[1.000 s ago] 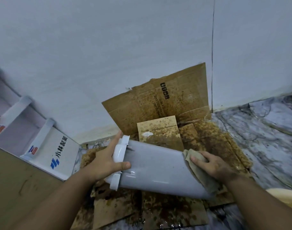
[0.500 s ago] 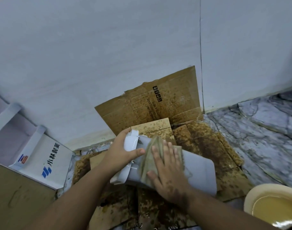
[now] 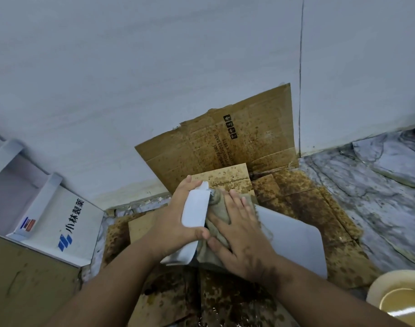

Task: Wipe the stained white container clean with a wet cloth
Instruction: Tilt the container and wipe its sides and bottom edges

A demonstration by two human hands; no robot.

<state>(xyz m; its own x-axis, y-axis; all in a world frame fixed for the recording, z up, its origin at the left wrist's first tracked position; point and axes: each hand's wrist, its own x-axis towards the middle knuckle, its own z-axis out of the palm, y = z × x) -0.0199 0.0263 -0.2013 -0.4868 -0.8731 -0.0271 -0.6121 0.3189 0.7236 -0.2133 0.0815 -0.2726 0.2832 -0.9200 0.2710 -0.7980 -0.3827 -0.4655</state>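
Observation:
The white container [image 3: 293, 241] lies on its side over stained cardboard, its wide rim end pointing left. My left hand [image 3: 173, 223] grips that rim end, thumb across the front. A beige wet cloth [image 3: 215, 208] is draped on the container just right of the rim. My right hand [image 3: 239, 234] presses flat on the cloth with fingers spread, covering most of it. The container's right end shows bare and smooth.
Stained brown cardboard [image 3: 227, 142] leans on the white wall and covers the floor underneath. A white box with blue lettering [image 3: 67, 223] stands at the left. A cream bowl of yellowish liquid [image 3: 399, 300] sits at the bottom right on the marble floor [image 3: 378, 185].
My right hand slid the cloth from the container's right end leftward along its body to the rim end. The left hand kept its grip on the rim.

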